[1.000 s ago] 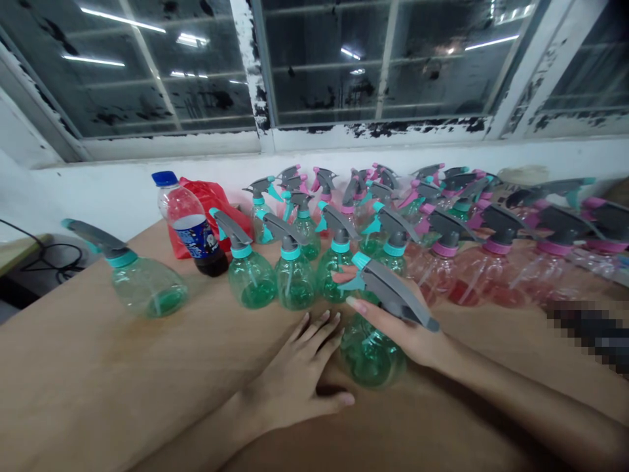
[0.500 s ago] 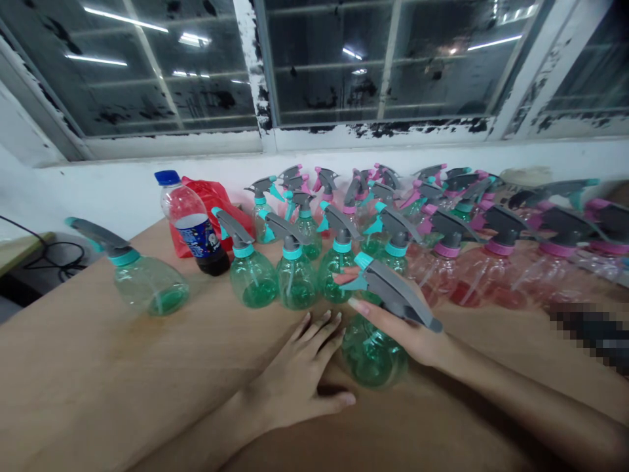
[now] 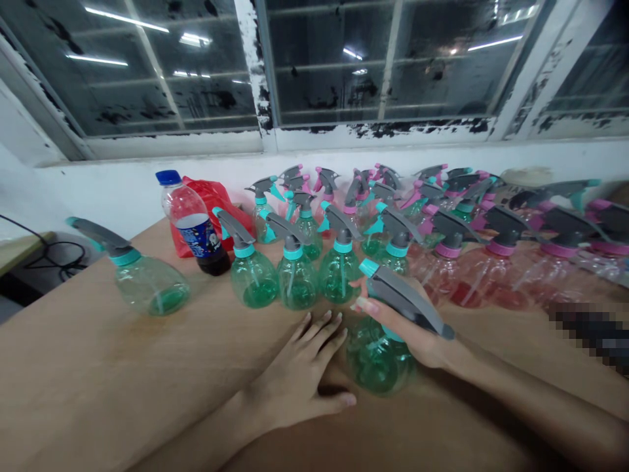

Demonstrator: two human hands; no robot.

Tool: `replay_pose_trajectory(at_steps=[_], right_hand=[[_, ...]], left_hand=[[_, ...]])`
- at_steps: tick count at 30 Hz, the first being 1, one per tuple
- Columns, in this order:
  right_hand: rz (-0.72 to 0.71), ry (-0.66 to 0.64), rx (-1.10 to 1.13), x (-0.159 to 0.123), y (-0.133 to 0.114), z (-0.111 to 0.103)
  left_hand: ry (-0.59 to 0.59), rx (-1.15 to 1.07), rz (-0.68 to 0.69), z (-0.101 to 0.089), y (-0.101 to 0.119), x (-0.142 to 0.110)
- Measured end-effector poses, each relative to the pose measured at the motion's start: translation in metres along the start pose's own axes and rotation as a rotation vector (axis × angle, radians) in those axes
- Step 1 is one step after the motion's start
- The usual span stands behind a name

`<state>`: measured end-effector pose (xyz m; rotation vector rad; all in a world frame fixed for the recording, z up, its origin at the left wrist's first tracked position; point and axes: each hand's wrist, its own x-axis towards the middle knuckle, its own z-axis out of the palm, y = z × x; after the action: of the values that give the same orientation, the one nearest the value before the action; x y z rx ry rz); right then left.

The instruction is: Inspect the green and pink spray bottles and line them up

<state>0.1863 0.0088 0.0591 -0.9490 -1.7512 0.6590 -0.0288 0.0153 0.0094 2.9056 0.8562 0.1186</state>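
Observation:
My right hand (image 3: 417,334) is wrapped round the neck and trigger of a green spray bottle (image 3: 378,367) with a grey and turquoise head. Some green liquid shows in that bottle, and its trigger is mostly behind my fingers. Left of it, my left hand (image 3: 307,367) lies flat on the wooden table (image 3: 147,387) with its fingers spread, holding nothing. Just beyond my hands stands a row of similar green spray bottles, among them one (image 3: 297,282) straight ahead of my left fingertips.
A lone green spray bottle (image 3: 152,282) stands at the left. Near it are a dark drink bottle (image 3: 199,236) and a red plastic bag (image 3: 216,196). Pink spray bottles (image 3: 472,278) crowd the right side. Windows (image 3: 393,65) line the wall behind.
My right hand and the spray bottle in it have shifted slightly right and toward me. The fingers have curled in further at the trigger. My left hand has stayed in place.

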Motion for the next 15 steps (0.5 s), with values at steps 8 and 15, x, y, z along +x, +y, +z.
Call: replay_pose_trajectory(at_steps=[8,15], right_hand=[[0.042,-0.025,0.054,0.0014,-0.0080,0.0011],[-0.018,-0.009,0.080,0.0006,-0.0055,0.0017]], left_hand=[[-0.007,0.002,-0.011,-0.0001,0.0012,-0.0015],[0.008,0.016,-0.008,-0.0018,0.0013,0.0000]])
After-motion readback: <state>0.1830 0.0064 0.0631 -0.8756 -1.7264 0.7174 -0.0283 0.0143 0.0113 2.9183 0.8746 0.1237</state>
